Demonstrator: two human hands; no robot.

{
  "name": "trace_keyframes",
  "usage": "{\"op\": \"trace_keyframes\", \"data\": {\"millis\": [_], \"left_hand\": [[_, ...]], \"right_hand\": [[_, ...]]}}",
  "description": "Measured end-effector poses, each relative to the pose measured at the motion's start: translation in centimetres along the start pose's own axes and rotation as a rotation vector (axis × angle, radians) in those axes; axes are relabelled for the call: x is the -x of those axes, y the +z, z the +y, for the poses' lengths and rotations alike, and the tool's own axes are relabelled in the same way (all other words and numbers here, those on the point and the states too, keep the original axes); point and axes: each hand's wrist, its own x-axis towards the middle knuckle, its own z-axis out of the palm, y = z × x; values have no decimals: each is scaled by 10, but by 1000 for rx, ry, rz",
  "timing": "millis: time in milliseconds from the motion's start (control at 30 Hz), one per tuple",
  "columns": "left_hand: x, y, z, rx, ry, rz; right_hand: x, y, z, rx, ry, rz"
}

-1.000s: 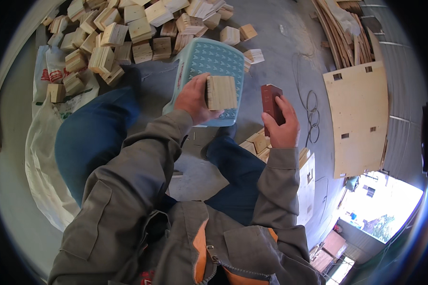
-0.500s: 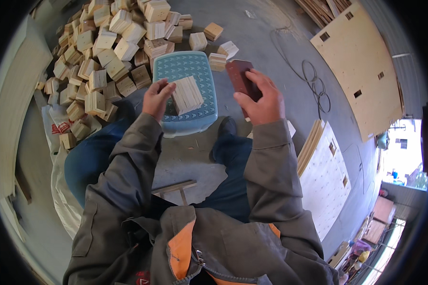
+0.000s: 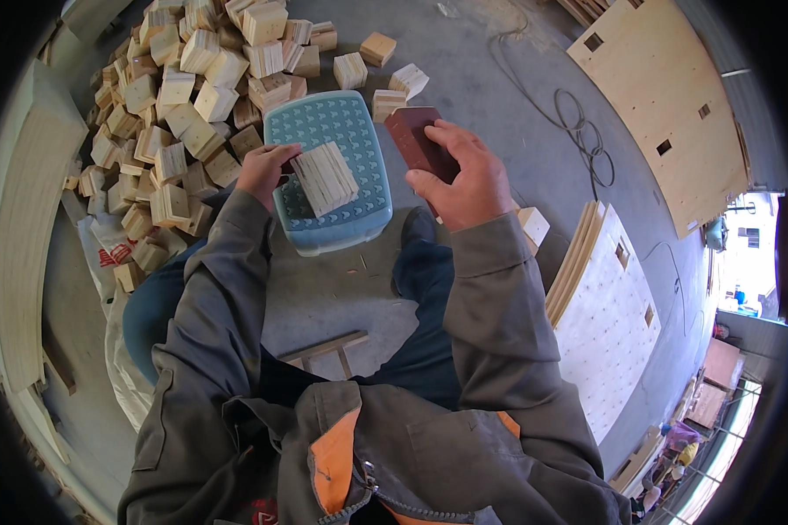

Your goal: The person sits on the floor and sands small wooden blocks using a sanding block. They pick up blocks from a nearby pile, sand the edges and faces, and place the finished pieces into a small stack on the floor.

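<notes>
A layered plywood block [image 3: 326, 180] rests tilted on the blue plastic stool [image 3: 346, 234], its striped edge facing up. At the block's upper left corner, my left hand [image 3: 261, 177] pinches it; part of the fingers is hidden. My right hand [image 3: 471, 182] grips a dark reddish-brown sanding block [image 3: 418, 142], with the thumb on the near side and the fingers over the far side. The sanding block is held in the air to the right of the stool, apart from the plywood.
A large heap of plywood blocks [image 3: 184, 96] lies at the far left, with several loose ones behind the stool. Perforated panels [image 3: 617, 289] lean at the right beside a bigger plywood sheet [image 3: 665, 96]. A cable [image 3: 578, 131] coils on the floor. A white sack [image 3: 105, 297] lies left.
The view has shifted slightly, so stool and hands appear further left. My left fingers have straightened somewhat along the plywood block's corner. Both hands keep their holds.
</notes>
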Motion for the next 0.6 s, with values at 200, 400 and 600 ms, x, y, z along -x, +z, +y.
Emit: {"op": "trace_keyframes", "data": {"millis": [200, 400, 600], "left_hand": [[-14, -4, -12, -175, 23, 41], [-17, -19, -31, -187, 174, 278], [-6, -39, -28, 88, 218, 410]], "right_hand": [[-2, -1, -2, 34, 8, -55], [-2, 0, 0, 38, 22, -85], [-1, -2, 1, 39, 13, -82]]}}
